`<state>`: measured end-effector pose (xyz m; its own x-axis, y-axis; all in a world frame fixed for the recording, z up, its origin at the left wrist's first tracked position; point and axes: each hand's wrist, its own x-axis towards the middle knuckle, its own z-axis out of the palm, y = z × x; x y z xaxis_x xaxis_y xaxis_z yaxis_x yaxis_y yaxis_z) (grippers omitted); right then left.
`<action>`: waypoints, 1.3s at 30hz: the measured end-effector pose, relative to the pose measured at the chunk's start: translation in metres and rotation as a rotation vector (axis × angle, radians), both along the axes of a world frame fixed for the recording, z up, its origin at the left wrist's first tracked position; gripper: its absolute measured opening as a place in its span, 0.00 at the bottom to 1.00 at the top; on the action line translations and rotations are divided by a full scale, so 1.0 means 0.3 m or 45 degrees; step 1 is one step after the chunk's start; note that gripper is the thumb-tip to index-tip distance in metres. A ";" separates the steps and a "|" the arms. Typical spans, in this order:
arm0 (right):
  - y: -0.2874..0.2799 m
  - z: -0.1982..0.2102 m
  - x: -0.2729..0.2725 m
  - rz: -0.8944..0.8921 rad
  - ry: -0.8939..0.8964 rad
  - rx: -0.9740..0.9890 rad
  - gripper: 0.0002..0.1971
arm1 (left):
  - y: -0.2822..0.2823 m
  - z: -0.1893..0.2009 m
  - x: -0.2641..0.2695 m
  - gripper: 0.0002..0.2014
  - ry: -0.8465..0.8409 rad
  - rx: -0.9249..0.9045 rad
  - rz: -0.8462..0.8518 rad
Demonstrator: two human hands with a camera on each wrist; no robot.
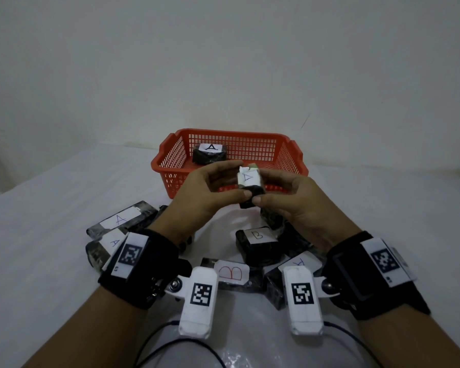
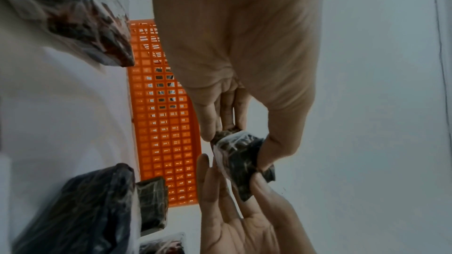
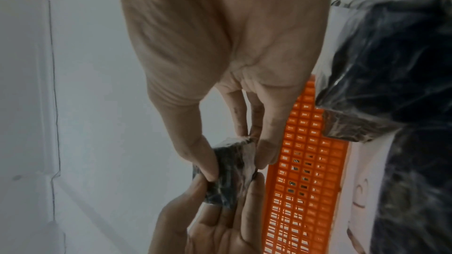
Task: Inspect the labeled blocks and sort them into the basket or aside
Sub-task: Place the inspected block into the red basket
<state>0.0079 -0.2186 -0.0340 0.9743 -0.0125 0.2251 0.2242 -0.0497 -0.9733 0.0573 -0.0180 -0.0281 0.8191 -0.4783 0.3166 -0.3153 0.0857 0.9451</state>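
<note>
A white cloth-covered surface meets a pale wall. From the head view, the left hand and right hand together pinch a small dark block labeled A, raised just before the red basket, which holds another A block. More labeled blocks lie below. In the left wrist view, thumbs and fingers grip the wrapped block. The right wrist view shows the same two-handed grasp on the block beside the basket.
</note>
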 end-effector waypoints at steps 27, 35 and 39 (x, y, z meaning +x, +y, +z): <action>0.037 0.015 -0.014 -0.114 -0.008 0.123 0.13 | -0.008 -0.004 -0.014 0.25 -0.174 -0.026 -0.026; 0.039 0.015 -0.008 0.002 -0.016 0.234 0.16 | -0.020 -0.010 -0.009 0.13 -0.025 0.016 0.036; 0.035 0.006 -0.004 -0.088 -0.082 0.165 0.11 | -0.017 -0.008 -0.009 0.16 0.023 -0.006 -0.004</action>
